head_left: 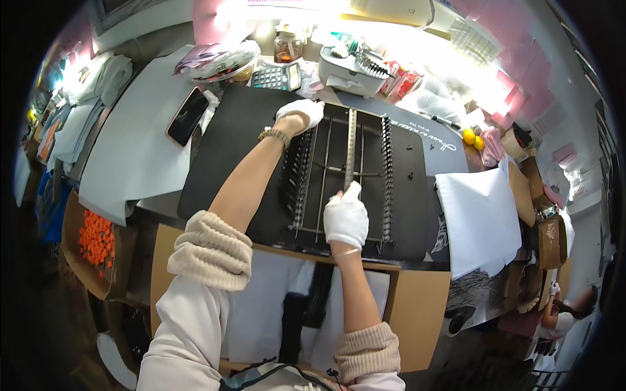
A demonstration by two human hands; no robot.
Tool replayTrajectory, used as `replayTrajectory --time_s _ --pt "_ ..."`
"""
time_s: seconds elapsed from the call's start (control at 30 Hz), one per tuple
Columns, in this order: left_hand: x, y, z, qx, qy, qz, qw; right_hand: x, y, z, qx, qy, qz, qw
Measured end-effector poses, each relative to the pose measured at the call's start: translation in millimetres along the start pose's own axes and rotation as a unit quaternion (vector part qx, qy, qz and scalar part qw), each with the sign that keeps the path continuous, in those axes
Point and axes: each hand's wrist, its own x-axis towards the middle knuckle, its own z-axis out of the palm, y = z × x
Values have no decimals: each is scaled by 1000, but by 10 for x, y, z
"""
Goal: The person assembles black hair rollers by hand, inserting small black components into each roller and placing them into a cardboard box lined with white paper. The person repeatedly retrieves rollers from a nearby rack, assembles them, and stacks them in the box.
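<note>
A: Where are the hands just now?

B: Both are gloved in white and on the metal frame [339, 179], which lies flat on the black mat [235, 143] in the middle of the desk [417, 306]. The left hand [300, 113] rests on the frame's far left corner, fingers curled over the edge. The right hand [345, 218] sits at the near end of the centre bar [351, 146], fingers closed around it.

A: How would you handle this step well?

B: I judge the left hand should pin the corner firmly so the frame does not skate on the mat, while the right works the bar straight along its length, not twisting it. The bar looks thin and long, so a sideways pull could bend it or snag it on the cross rods.

A: Anything close enough to catch?

B: The toothed rails [387, 169] run down each side of the frame, close to the right wrist. The left forearm crosses over the left rail, and its bracelet [274, 135] could hook there.

A: And farther off?

B: A phone [187, 116] lies at the mat's left edge, a calculator [276, 77] just beyond the far edge, a white sheet [479, 218] to the right, and orange pieces in a box [96, 238] low on the left. None touches the frame. A few small dark bits [411, 174] sit on the mat right of it; I cannot tell what they are.
</note>
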Motion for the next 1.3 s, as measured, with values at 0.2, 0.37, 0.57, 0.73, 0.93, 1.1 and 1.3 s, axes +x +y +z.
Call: replayTrajectory --time_s 0.2,0.37,0.57,0.73,0.93,1.1,1.3 --pt "-769 -164 130 11 -17 11 1000 -70 -11 6 26 98 -43 994" --pt "-820 -214 121 -17 -1 34 999 -352 34 15 250 257 -409 839" --pt "-938 -181 272 -50 14 -23 998 -429 -25 72 169 93 -386 902" --pt "-1608 -225 376 -53 -8 37 998 -342 19 74 157 -16 -329 931" --pt "-2343 -238 169 -346 -151 -61 924 -291 -12 -83 194 -160 -305 919" --pt "-2884 -301 280 -588 -77 -83 801 -458 -46 -359 98 -144 -348 921" --pt "-4224 -439 1170 -800 72 -9 596 -1744 602 -143 219 -160 -386 882"
